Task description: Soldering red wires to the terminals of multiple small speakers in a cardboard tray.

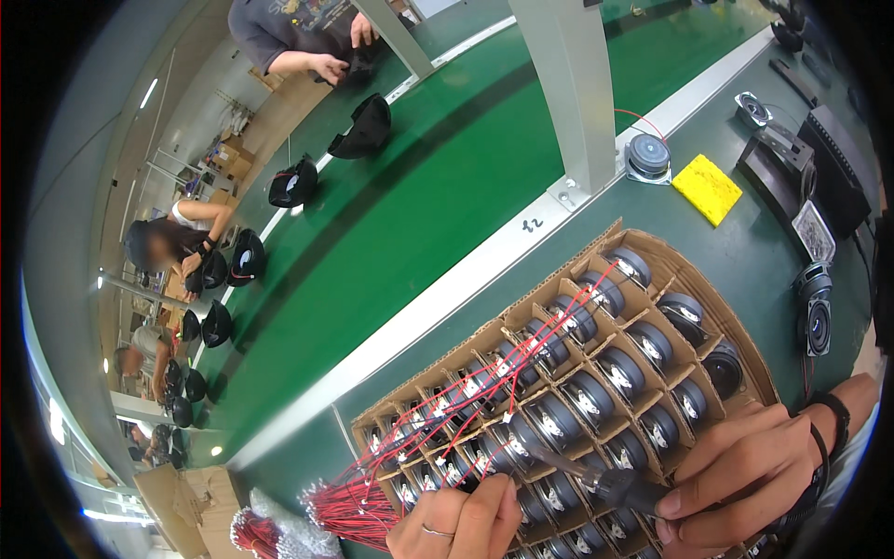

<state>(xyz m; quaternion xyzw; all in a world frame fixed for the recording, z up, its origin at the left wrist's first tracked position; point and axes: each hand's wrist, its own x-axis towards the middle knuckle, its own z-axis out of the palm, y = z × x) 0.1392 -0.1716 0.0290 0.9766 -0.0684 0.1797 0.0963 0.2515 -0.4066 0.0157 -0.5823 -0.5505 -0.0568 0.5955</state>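
Observation:
In my right hand (745, 475) is a soldering iron (631, 488) with a dark handle, its metal tip pointing left over a cardboard box (759, 359). Dividers split the box into cells holding many small round speakers (552, 419) with silvery terminals. My left hand (456, 524), a ring on one finger, is pinched closed at the box's near side. Whatever its fingertips hold is too small to make out; thin red wires (480, 458) lie beside them. More red wires (535, 349) stretch across the far rows of speakers.
Bundles of red wire (349, 512) lie left of the box. Beyond it are a yellow sponge (708, 189), a loose speaker (647, 156) and a metal post (573, 93). Black housings (363, 129) line the green belt (419, 233). Other people work across it. Speaker parts (818, 321) sit at right.

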